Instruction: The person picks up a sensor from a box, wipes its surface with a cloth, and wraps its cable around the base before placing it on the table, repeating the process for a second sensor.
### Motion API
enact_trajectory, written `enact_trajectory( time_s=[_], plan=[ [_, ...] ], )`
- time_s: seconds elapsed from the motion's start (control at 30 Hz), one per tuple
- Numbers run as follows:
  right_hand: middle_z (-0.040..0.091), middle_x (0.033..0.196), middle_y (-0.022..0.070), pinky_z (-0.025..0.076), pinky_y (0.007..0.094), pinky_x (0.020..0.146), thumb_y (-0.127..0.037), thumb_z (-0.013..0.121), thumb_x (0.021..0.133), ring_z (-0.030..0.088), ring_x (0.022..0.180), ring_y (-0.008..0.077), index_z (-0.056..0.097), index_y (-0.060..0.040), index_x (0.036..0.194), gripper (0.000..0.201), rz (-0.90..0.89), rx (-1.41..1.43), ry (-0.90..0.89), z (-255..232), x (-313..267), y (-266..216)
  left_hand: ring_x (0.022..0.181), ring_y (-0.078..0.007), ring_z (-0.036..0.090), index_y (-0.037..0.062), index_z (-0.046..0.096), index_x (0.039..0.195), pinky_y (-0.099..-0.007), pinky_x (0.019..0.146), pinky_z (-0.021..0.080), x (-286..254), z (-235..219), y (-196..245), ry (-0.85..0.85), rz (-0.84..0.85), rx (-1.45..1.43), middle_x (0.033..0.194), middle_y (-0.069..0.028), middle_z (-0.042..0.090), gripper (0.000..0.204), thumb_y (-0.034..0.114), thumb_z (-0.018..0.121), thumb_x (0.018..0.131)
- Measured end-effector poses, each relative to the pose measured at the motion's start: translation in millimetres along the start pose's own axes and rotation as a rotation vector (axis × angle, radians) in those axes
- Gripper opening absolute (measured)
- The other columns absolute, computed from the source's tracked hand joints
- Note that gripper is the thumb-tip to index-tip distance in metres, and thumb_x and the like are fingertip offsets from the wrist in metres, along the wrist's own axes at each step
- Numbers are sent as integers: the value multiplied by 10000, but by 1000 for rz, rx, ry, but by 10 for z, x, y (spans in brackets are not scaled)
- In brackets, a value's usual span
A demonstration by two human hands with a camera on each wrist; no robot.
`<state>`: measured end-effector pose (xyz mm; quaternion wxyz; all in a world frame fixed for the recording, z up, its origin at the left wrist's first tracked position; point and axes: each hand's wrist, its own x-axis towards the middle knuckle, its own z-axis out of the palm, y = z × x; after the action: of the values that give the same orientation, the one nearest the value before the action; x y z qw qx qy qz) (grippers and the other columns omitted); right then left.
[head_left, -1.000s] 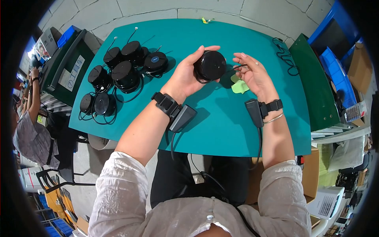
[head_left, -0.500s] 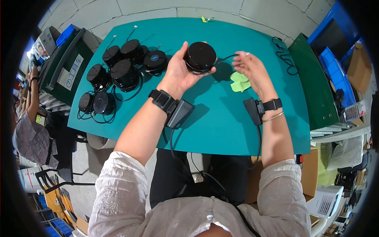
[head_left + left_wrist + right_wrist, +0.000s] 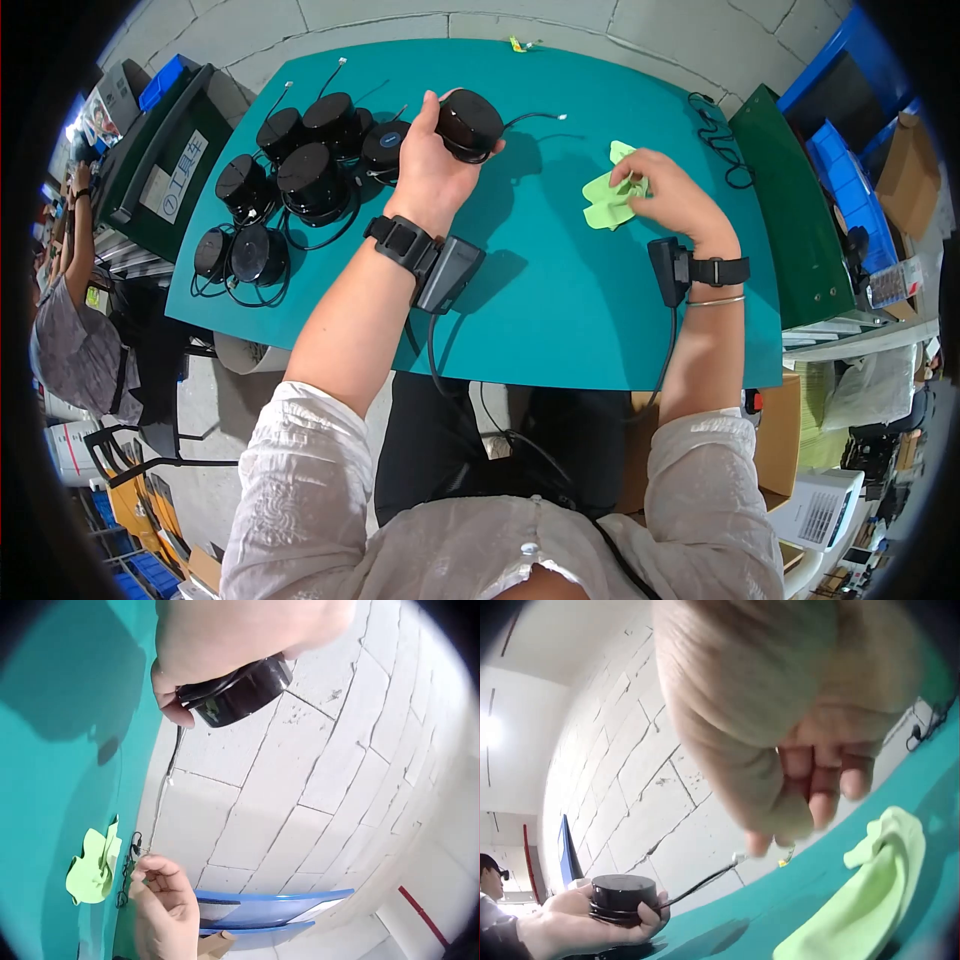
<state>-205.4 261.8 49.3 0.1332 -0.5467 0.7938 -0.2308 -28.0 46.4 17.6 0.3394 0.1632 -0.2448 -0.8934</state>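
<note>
Both my hands are over the counter. My left hand grips a black puck, a round flat device, with fingers curled round its side and the thumb across its near edge. I hold it above the counter's far left part, just beside a cluster of similar pucks that lie there with their cables looped about them. A thin cable runs from the held puck to the right and ends in a small white plug, which hangs free. In the left wrist view the puck shows tilted under my palm, with the cable trailing down from it.

My right hand is well apart from the left, on the right half of the counter. Its fingertips touch a crumpled green cloth that lies flat on the surface. In the right wrist view the fingers are curled loosely just above the cloth; whether they pinch it I cannot tell.

A second loose cable lies coiled at the counter's far right edge, next to a dark green bin.
</note>
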Motion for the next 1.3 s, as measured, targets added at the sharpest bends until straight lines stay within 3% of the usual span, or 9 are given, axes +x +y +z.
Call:
enact_trajectory(
  time_s=[0.13,0.33,0.4,0.6,0.73,0.83,0.93,1.1,1.3],
  plan=[
    [583,1012,89,458,372,821,-58,699,691,554,1017,263,608,-59,920,247,-16,-135,18,132,-65,48,1056,-267,534,71,525,1183,-481,876,439,-6,-30,-44,-53,-10,39,1174,-107,568,417,415,370,1006],
    [625,806,42,458,284,723,-137,694,775,576,760,164,631,-26,928,199,268,-65,71,63,95,65,1011,-271,568,77,547,1188,-476,836,460,-35,-33,-91,-207,-63,54,1125,-107,600,438,418,337,1012],
    [593,686,8,417,253,583,-234,655,849,480,578,110,657,-27,883,211,228,219,346,103,122,46,980,-276,585,78,546,1193,-476,815,473,-51,-12,-109,-196,-94,60,1111,-112,609,440,417,331,1013],
    [578,691,-23,409,242,553,-297,598,927,502,608,71,654,-22,857,289,207,886,457,117,140,-147,979,-274,587,79,531,1210,-471,807,483,-58,-4,-117,-200,-89,78,1107,-112,608,441,417,327,1013],
    [593,722,-12,429,240,567,-303,592,930,529,621,69,647,-35,900,276,264,791,457,87,144,-49,980,-273,587,80,526,1212,-473,806,484,-45,-15,-104,-216,-92,57,1101,-111,609,440,417,326,1013],
    [640,914,37,505,260,678,-281,527,963,613,768,99,596,-5,1069,304,154,1233,491,39,149,-49,980,-274,586,80,533,1201,-474,802,484,-54,-6,-103,-195,-99,38,1098,-110,609,439,418,324,1013],
    [648,931,56,512,262,697,-265,512,970,630,813,125,594,-2,1068,292,292,922,495,87,140,-57,979,-275,584,81,539,1192,-476,802,483,-29,-30,-114,-220,-111,24,1099,-109,608,441,420,321,1014],
    [621,805,8,448,239,585,-272,489,980,572,670,82,606,-37,952,264,140,970,476,245,217,-143,978,-276,584,74,541,1196,-474,799,486,-59,2,-129,-194,-163,0,1104,-114,606,448,419,323,1013],
    [637,896,33,480,269,666,-254,477,984,605,792,126,594,-16,1034,270,265,1208,364,309,210,-209,973,-269,586,66,536,1199,-474,801,485,-89,1,-190,-241,-172,35,1107,-113,604,444,416,342,1008]
  ],
)
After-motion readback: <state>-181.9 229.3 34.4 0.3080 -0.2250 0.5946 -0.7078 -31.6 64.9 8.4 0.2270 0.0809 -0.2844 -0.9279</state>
